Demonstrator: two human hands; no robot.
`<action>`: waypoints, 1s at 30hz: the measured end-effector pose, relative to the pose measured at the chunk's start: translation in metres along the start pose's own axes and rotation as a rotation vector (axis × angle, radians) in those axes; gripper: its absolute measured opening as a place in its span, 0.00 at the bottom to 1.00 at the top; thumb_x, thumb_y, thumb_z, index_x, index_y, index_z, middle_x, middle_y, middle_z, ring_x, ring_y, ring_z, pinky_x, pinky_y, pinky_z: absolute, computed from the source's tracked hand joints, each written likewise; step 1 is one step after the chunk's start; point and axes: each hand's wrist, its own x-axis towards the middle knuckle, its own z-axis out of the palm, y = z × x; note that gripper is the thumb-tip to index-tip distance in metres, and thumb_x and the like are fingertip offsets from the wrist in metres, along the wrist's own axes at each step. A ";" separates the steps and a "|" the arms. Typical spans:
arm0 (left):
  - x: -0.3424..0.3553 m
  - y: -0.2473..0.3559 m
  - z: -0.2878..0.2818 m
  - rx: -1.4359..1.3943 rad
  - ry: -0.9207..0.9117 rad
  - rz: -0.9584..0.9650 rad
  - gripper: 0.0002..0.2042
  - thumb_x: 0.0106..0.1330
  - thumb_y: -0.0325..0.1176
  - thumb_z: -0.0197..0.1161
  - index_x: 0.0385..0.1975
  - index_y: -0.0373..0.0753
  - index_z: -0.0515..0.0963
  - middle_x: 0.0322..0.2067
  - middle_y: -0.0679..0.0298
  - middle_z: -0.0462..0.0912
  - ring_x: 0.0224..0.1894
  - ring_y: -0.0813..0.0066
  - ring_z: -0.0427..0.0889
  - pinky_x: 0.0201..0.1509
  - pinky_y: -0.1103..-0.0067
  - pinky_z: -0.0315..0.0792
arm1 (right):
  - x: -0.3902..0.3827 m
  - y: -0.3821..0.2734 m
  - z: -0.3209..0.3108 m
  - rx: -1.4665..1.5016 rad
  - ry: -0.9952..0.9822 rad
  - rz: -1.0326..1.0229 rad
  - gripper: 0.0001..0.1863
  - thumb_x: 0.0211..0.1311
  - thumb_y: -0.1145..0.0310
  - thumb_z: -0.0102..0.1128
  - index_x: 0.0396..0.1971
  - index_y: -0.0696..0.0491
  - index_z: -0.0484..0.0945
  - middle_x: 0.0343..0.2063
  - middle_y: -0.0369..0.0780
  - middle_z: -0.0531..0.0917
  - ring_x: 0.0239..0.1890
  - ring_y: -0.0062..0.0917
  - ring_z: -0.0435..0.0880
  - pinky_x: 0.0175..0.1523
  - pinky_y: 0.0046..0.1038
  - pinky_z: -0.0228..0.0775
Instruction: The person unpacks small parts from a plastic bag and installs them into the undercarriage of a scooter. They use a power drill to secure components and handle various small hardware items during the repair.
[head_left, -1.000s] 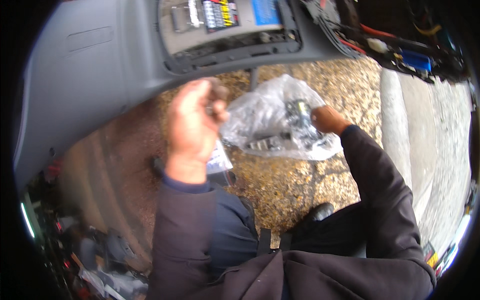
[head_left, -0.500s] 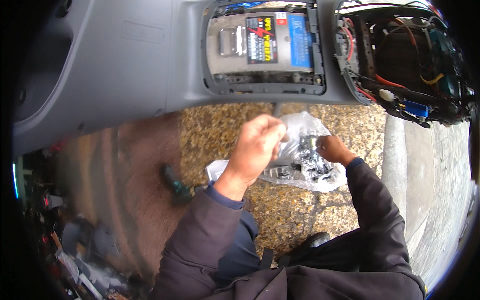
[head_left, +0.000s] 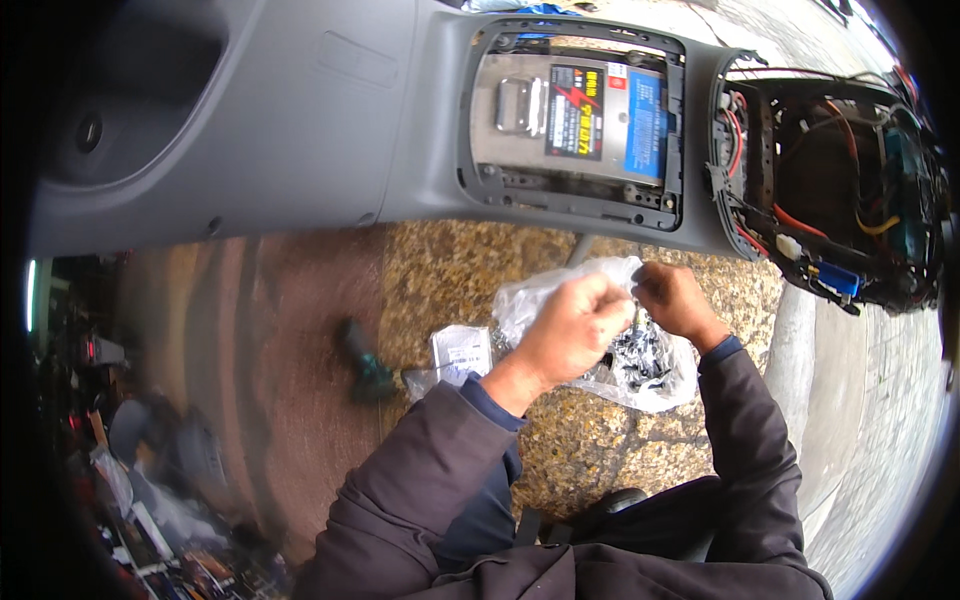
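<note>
My left hand (head_left: pixel 572 328) hovers over a clear plastic bag (head_left: pixel 672 392), its fingers curled and slightly blurred. Close by on the right, my right hand (head_left: pixel 682 300) pinches at the bag's upper side, fingertips pressed together. The two hands' fingertips nearly meet; whatever lies between them is too small or too hidden to name. Several small black and silvery parts (head_left: pixel 640 365) show through the bag, which lies on the speckled stone ground. My left forearm and hand cover part of it.
Overhead stretches a grey plastic vehicle body (head_left: pixel 300 130), its opening showing a labelled metal battery case (head_left: pixel 525 145). Right of that, an exposed compartment (head_left: pixel 825 160) holds loose wires. A teal and black power driver (head_left: pixel 366 368) and a white labelled packet (head_left: pixel 460 350) lie left of the bag.
My left hand has moved right, close to my right hand. The right hand's fingers have turned inward, toward the left hand. The view has shifted, so the vehicle body appears lower and farther right.
</note>
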 end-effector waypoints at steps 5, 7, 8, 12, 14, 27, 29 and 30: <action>-0.057 0.044 0.007 -0.014 -0.083 0.002 0.05 0.68 0.27 0.59 0.38 0.32 0.77 0.29 0.69 0.78 0.32 0.85 0.75 0.37 0.84 0.70 | 0.048 -0.044 0.000 -0.244 0.223 -0.233 0.13 0.51 0.72 0.65 0.39 0.55 0.78 0.31 0.47 0.78 0.37 0.47 0.79 0.40 0.43 0.72; -0.093 0.058 -0.006 -0.010 -0.065 0.038 0.06 0.68 0.28 0.60 0.39 0.32 0.77 0.29 0.68 0.79 0.32 0.85 0.76 0.37 0.84 0.70 | 0.066 -0.055 0.005 -0.424 0.214 -0.265 0.20 0.49 0.70 0.67 0.45 0.53 0.77 0.38 0.48 0.77 0.46 0.46 0.77 0.49 0.42 0.71; -0.112 0.061 -0.019 -0.010 -0.024 0.090 0.07 0.68 0.29 0.60 0.39 0.32 0.77 0.29 0.68 0.79 0.32 0.84 0.76 0.37 0.84 0.70 | 0.074 -0.059 0.008 -0.512 0.237 -0.341 0.23 0.48 0.69 0.68 0.48 0.53 0.76 0.42 0.48 0.77 0.49 0.45 0.75 0.52 0.42 0.70; -0.200 0.035 -0.098 -0.006 0.479 0.189 0.09 0.68 0.30 0.58 0.42 0.34 0.77 0.26 0.68 0.80 0.22 0.91 0.68 0.25 0.89 0.64 | 0.087 -0.068 0.030 -0.766 0.068 -0.215 0.41 0.43 0.60 0.75 0.60 0.52 0.68 0.51 0.47 0.75 0.56 0.45 0.72 0.57 0.45 0.66; -0.241 -0.001 -0.142 0.000 0.767 0.190 0.08 0.70 0.31 0.54 0.42 0.36 0.78 0.26 0.68 0.79 0.21 0.90 0.68 0.23 0.88 0.62 | 0.088 -0.069 0.043 -0.867 -0.010 -0.151 0.45 0.43 0.57 0.76 0.63 0.53 0.65 0.53 0.47 0.76 0.56 0.44 0.74 0.58 0.44 0.65; -0.288 -0.286 -0.249 -0.558 1.169 -0.363 0.07 0.70 0.36 0.57 0.33 0.41 0.73 0.23 0.71 0.71 0.19 0.86 0.66 0.20 0.82 0.61 | 0.119 -0.070 0.085 -1.206 0.010 0.077 0.32 0.45 0.58 0.74 0.49 0.54 0.68 0.43 0.49 0.80 0.49 0.46 0.79 0.53 0.44 0.71; -0.278 -0.299 -0.258 -0.552 1.126 -0.352 0.07 0.69 0.37 0.57 0.33 0.41 0.73 0.22 0.71 0.71 0.19 0.86 0.66 0.20 0.82 0.60 | 0.121 -0.068 0.090 -1.216 0.032 0.068 0.31 0.46 0.60 0.72 0.48 0.55 0.68 0.42 0.49 0.80 0.47 0.46 0.80 0.52 0.44 0.72; -0.274 -0.305 -0.261 -0.542 1.109 -0.344 0.07 0.69 0.37 0.58 0.33 0.41 0.73 0.22 0.71 0.71 0.19 0.85 0.66 0.20 0.83 0.60 | 0.122 -0.067 0.091 -1.222 0.041 0.059 0.30 0.46 0.61 0.72 0.47 0.56 0.68 0.42 0.49 0.80 0.46 0.46 0.80 0.51 0.43 0.72</action>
